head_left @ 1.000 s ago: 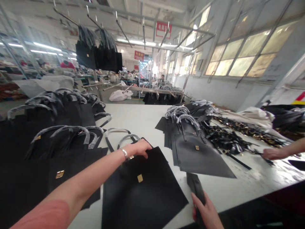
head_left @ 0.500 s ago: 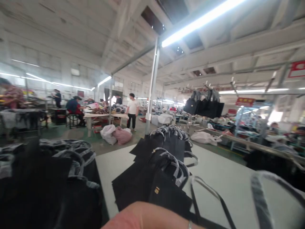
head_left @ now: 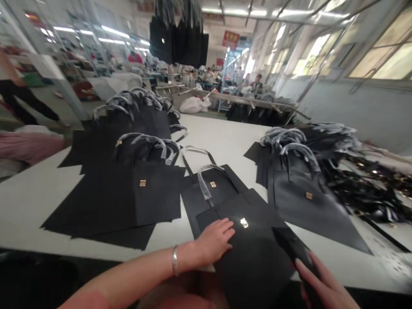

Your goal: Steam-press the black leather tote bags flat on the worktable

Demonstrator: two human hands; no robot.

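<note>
My left hand (head_left: 215, 241), a silver bracelet at its wrist, rests on a black bag panel (head_left: 254, 257). Its fingers lie along the panel's upper left part, beside a gold clasp (head_left: 244, 223). At the lower right, my right hand (head_left: 322, 279) is closed on a long black strip-like piece (head_left: 289, 244) at the panel's right side; blur hides its exact kind. Under the panel's upper end lies another black bag piece (head_left: 196, 193) with a gold clasp and handles, one wrapped in clear plastic.
Black bag pieces with wrapped handles are piled at left (head_left: 112, 197) and right (head_left: 299, 214) on the white table (head_left: 222, 133). Dark straps with metal fittings (head_left: 360, 184) lie far right. More black bags (head_left: 180, 40) hang beyond the table. A person's legs (head_left: 25, 98) show at left.
My view has swung right and down to the table. One forearm crossed the bottom earlier; now both hands show, the left on the panel, the right holding the black piece.
</note>
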